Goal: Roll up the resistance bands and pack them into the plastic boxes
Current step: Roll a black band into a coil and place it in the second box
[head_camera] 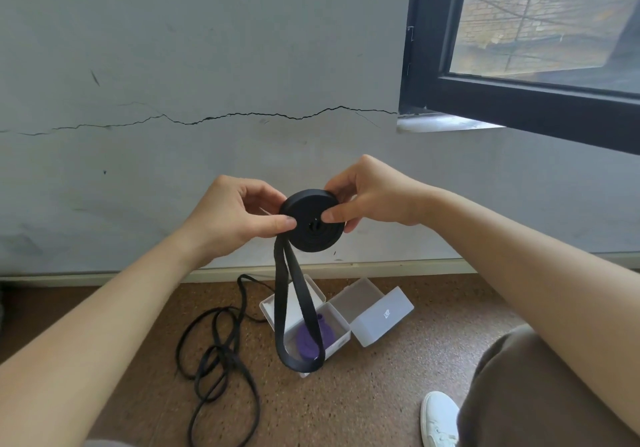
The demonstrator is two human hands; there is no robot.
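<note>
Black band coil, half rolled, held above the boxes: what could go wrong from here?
1. The left hand and right hand pinch the coil only by its flat faces; a slip could let it spring loose.
2. Its unrolled tail hangs in a loop over the box with the purple band and might snag the rim.
3. The thin band on the floor looks tangled and may knot when lifted.

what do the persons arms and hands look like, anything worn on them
The left forearm and right forearm are bare, with no sleeves in view. The left hand and right hand wear no gloves, and no rings, watch or wristband show. The thumbnails look short and unpainted.
</note>
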